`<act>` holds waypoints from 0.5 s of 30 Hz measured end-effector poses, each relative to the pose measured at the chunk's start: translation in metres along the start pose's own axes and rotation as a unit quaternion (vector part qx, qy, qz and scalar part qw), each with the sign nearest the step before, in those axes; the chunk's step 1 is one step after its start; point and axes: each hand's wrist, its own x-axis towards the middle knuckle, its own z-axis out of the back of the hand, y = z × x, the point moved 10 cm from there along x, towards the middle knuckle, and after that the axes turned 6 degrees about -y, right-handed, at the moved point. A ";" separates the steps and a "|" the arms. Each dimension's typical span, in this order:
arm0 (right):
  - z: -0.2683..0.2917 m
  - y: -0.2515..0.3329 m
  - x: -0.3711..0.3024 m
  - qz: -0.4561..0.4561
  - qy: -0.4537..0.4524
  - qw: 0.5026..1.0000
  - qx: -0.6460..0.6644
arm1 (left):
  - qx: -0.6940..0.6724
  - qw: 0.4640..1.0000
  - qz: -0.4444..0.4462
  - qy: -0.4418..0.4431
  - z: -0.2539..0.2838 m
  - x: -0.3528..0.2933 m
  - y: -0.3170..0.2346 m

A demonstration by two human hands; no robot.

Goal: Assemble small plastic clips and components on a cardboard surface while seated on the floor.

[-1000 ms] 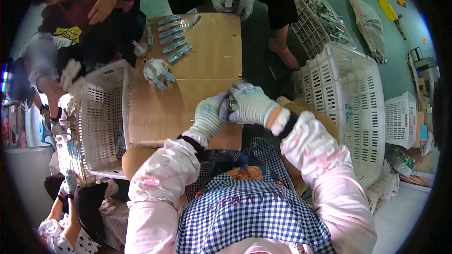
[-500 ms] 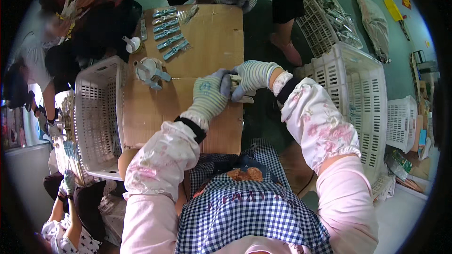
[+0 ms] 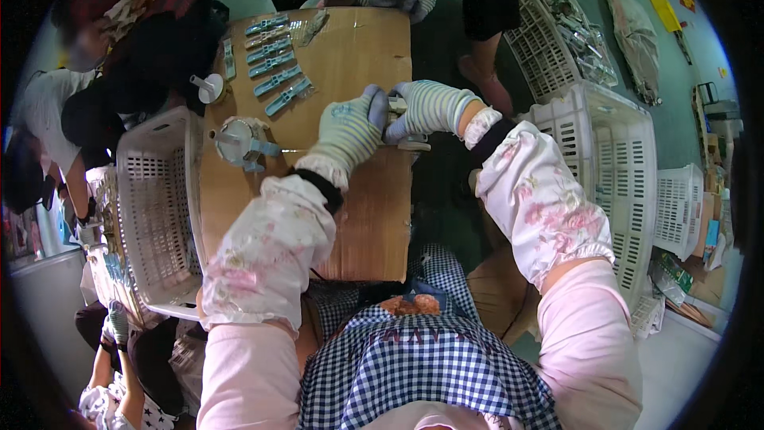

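My left hand (image 3: 347,126), in a striped glove, is closed with its fingertips against a small pale piece (image 3: 393,108) over the table's right side. On the other side of that piece, my right hand (image 3: 434,110), gloved the same way, is closed round it. The fingers cover most of it, so its kind is not clear. A second pale, flat piece (image 3: 414,145) shows just under my right fingers. Left of my left hand stands a round white holder (image 3: 237,142) with light blue pieces about its base. Several light blue clips (image 3: 278,80) lie in a slanted row beyond it.
A brown cardboard sheet (image 3: 362,231) covers the table. White plastic crates (image 3: 159,207) stand at the left and right (image 3: 625,167); another crate (image 3: 561,32) at the far right holds many wrapped pieces. A white conical thing (image 3: 208,88) stands at the left edge. Co-workers sit opposite and left.
My hands have shifted slightly up in the picture, still closed together on the pale piece. The holder and the row of clips appear further left, as the whole view has moved a little.
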 end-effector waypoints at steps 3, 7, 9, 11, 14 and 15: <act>0.024 0.038 -0.022 0.099 -0.249 0.939 -0.217 | 0.002 1.000 0.007 0.018 0.004 0.026 0.013; 0.019 0.038 -0.023 0.042 -0.218 0.957 -0.185 | 0.025 0.997 -0.021 0.066 0.002 0.021 -0.001; 0.015 0.033 -0.027 0.013 -0.165 0.969 -0.181 | -0.029 0.995 0.025 0.088 -0.015 0.028 0.017; 0.014 0.033 -0.016 0.022 -0.151 0.973 -0.175 | -0.044 0.994 0.017 0.100 -0.019 0.029 0.026; 0.019 0.009 0.004 0.019 -0.095 0.984 -0.150 | -0.042 0.999 -0.024 0.011 -0.013 0.019 0.010; 0.021 0.002 0.005 0.020 -0.082 0.989 -0.119 | -0.048 0.996 -0.041 -0.069 0.002 0.009 -0.003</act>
